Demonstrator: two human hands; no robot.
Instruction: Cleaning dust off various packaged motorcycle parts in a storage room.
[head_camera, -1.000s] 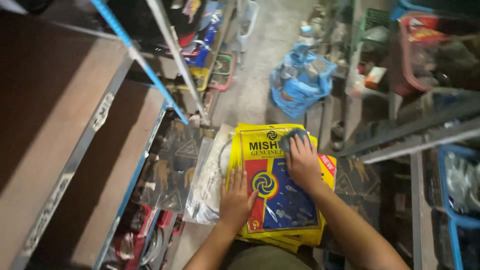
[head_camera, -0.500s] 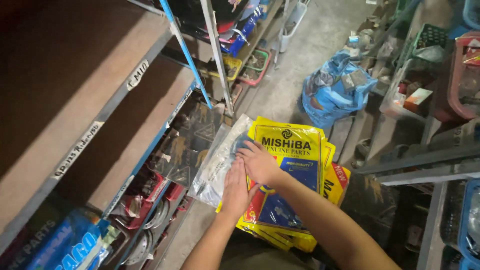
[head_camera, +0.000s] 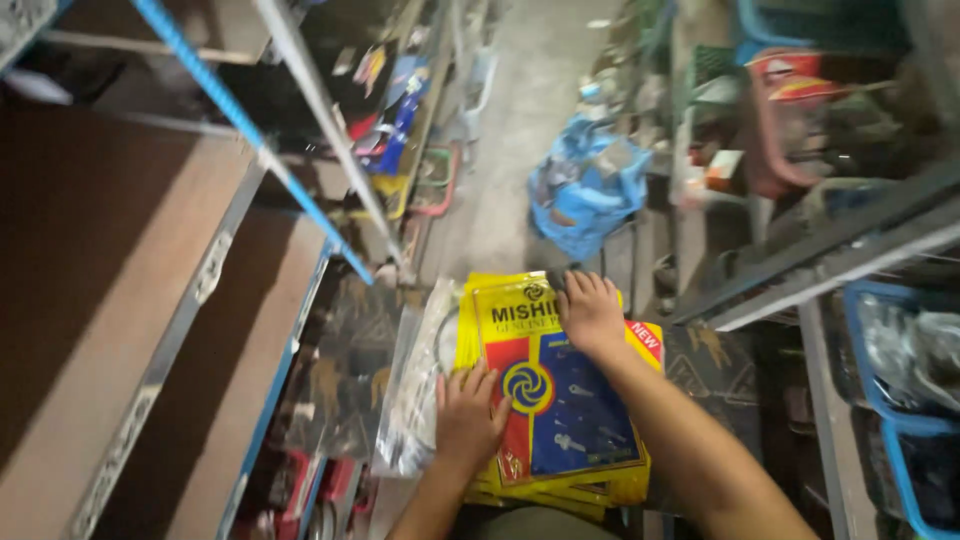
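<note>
Stack of yellow flat packets (head_camera: 560, 420): on the floor between shelving racks, blue-and-red panel up. Left hand (head_camera: 468, 418): fingers spread, flat on the stack's lower left edge. Right hand (head_camera: 592, 312): fingers together, pressing the top edge. Clear plastic bag (head_camera: 415, 400): just beside, contents unclear. Blue bag (head_camera: 585, 185): further off, stuffed. Blue crate (head_camera: 900, 370): holds bagged parts. Since earlier, the right hand has shifted up to the top edge.
</note>
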